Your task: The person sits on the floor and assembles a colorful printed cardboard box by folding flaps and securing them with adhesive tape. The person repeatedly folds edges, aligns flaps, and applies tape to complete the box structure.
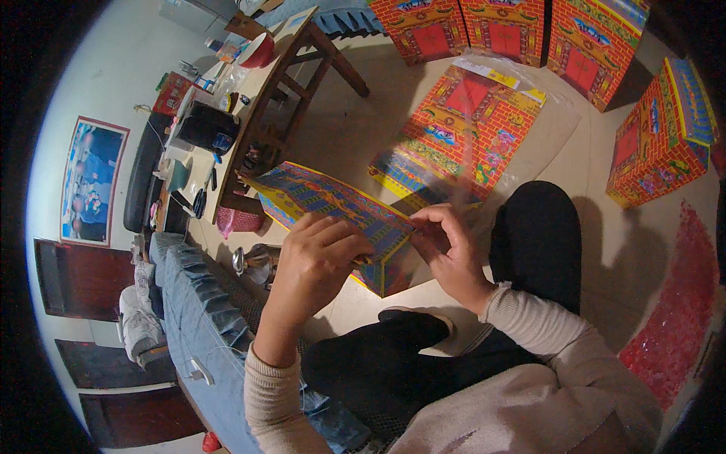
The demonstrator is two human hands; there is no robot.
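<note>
Between my hands is a brightly printed cardboard box (pixel 325 198) with a blue and yellow roof-tile pattern on its upper panel. It is tilted, with one end pointing to the far left. My left hand (pixel 321 253) is closed over the near edge of that panel, fingers curled onto it. My right hand (pixel 452 253) pinches the panel's right corner between thumb and fingers. Just beyond lies a flat stack of red brick-patterned cardboard sheets (pixel 484 125), partly covered by clear plastic. The box's underside is mostly hidden.
Several upright boxes of the same print, such as one red box (pixel 650 151), stand at the far side and right. A wooden table (pixel 283 72) with a red bowl (pixel 257 51) is at the far left. A blue-covered sofa (pixel 204 333) runs along the left; red material (pixel 684 318) lies at right.
</note>
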